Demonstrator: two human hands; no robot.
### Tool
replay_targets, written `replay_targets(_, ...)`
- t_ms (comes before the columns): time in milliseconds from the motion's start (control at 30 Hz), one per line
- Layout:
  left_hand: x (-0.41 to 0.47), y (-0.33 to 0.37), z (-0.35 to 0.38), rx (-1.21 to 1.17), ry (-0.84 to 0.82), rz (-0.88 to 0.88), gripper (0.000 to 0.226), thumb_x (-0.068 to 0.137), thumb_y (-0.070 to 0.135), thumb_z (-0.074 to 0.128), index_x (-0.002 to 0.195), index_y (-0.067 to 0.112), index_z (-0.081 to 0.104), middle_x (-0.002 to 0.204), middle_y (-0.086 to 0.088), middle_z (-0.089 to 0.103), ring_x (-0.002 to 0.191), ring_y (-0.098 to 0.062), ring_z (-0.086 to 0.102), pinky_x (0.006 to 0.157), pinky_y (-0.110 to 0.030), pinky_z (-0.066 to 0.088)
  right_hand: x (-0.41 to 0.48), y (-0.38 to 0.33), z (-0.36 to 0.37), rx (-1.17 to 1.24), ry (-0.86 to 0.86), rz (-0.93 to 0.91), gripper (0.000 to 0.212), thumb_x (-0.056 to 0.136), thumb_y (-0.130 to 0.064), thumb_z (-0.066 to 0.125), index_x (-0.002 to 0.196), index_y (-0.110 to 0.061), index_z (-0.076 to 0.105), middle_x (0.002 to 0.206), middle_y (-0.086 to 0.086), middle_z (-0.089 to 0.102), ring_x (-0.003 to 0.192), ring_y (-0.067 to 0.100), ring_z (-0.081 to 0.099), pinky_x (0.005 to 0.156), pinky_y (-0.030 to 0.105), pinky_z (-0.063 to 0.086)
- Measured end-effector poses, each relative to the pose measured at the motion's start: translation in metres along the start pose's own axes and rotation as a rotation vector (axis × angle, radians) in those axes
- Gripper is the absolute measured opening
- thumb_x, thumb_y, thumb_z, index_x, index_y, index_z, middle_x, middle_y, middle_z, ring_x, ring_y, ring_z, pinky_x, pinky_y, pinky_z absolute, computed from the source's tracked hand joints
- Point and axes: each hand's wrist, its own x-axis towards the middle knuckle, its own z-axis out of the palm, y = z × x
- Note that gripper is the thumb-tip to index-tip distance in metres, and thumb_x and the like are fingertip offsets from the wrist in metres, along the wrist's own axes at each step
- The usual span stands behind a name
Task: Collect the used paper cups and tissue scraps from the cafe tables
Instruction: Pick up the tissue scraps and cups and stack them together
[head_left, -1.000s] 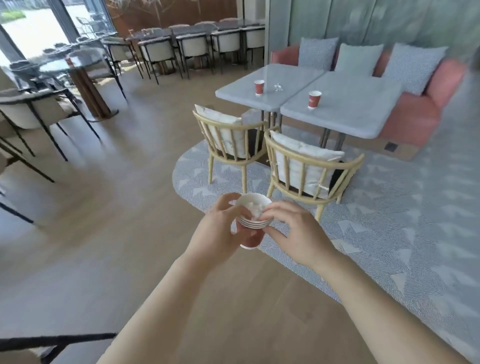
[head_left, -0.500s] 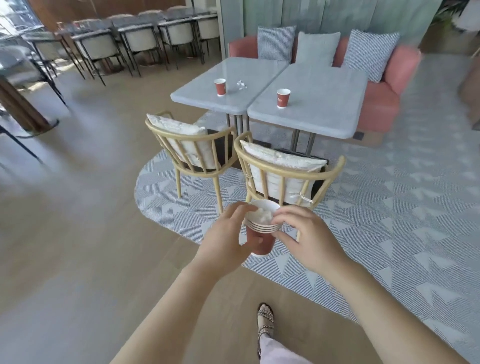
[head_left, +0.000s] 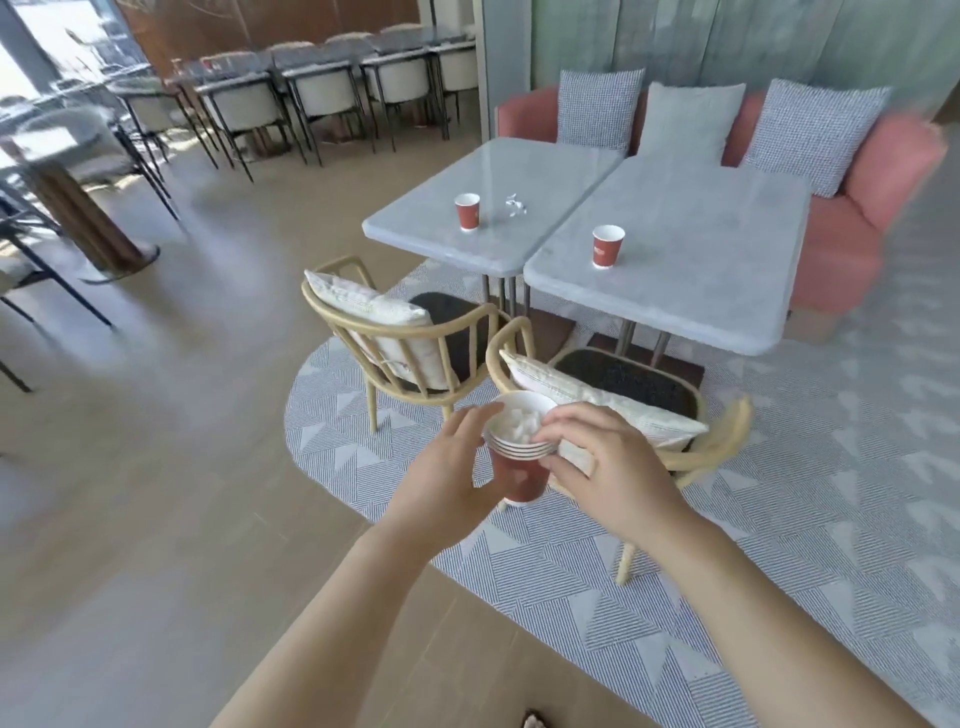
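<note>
A stack of paper cups (head_left: 519, 473) is held in front of the body; its side is gripped by the curled left hand (head_left: 441, 483); its rims are pinched by the right hand (head_left: 618, 467); crumpled tissue (head_left: 519, 428) is seen inside the top cup; a red cup (head_left: 467, 211) and a tissue scrap (head_left: 516, 203) are seen on the left desk (head_left: 415, 228); a second cup (head_left: 608, 246) is stood on the right desk (head_left: 701, 280).

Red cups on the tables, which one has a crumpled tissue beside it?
The cup on the left table: the tissue scrap lies just right of it. The cup on the right table stands alone.
</note>
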Motion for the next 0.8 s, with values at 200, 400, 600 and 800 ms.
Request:
replay_targets(200,0.031,-0.020,-0.011,0.020,0.062,-0.055,0.063,0.082,0.037,0.063,0.136,0.024,0.034,0.134,0.006,0.046,0.105,-0.009,0.057,0.080,-0.017,0.040,0.049,0.012,0.014,0.035,-0.028,-0.049,0.019,0.076,-0.015,0.073,0.093,-0.021,0.069,0.102,-0.012,0.062,0.098,0.006,0.054,0.088,0.011,0.033)
replay_targets(400,0.062,-0.049,-0.024,0.000,0.094,-0.132,0.066,0.080,0.040,0.064,0.136,0.026,0.031,0.130,0.009,0.048,0.107,-0.007,0.054,0.078,-0.017,0.038,0.099,0.016,0.035,0.066,-0.063,-0.090,0.021,0.076,-0.013,0.073,0.094,-0.024,0.068,0.103,-0.015,0.060,0.099,-0.005,0.047,0.089,-0.002,0.027)
replay_targets(600,0.108,-0.090,-0.039,-0.016,0.098,-0.187,0.081,0.069,0.055,0.061,0.137,0.028,0.027,0.132,0.008,0.047,0.109,-0.011,0.054,0.083,-0.025,0.044,0.160,0.025,0.062,0.087,-0.087,-0.116,0.021,0.076,-0.012,0.073,0.094,-0.022,0.069,0.102,-0.011,0.061,0.097,-0.003,0.048,0.087,0.001,0.029)
replay_targets(800,0.182,-0.140,-0.055,-0.053,0.088,-0.139,0.083,0.065,0.055,0.062,0.136,0.025,0.031,0.124,0.014,0.045,0.107,-0.010,0.052,0.081,-0.022,0.039,0.236,0.039,0.085,0.100,-0.077,-0.092,0.019,0.076,-0.011,0.072,0.093,-0.020,0.069,0.103,-0.008,0.062,0.098,0.009,0.055,0.087,0.022,0.040)
